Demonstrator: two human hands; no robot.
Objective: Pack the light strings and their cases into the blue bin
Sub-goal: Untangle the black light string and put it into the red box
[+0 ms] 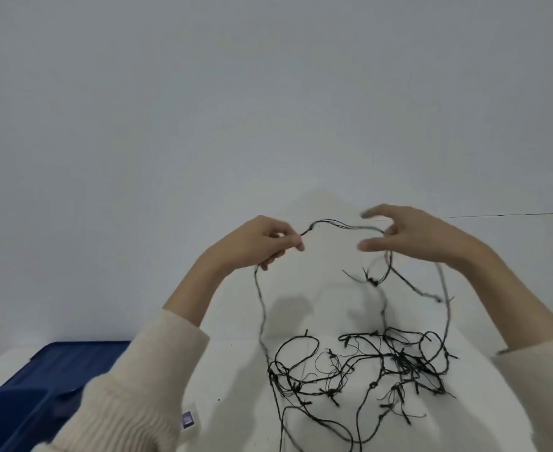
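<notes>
The white table (236, 370) fills the lower view under a pale wall, and it anchors everything here. At the table's left edge sits the blue bin (24, 415), partly cut off by the frame and by a cream knitted sleeve (131, 402). On the table's near middle lies the light string (366, 367), a black tangle of looping wire with small bulbs, one strand rising on the left side and others on the right. Above the table, the left hand (262, 243) is pinched closed on a strand, thumb and fingertips pressed together. Level with it, the right hand (412, 236) has fingers spread apart, the wire looping at the crook of its thumb; whether it truly grips is unclear.
</notes>
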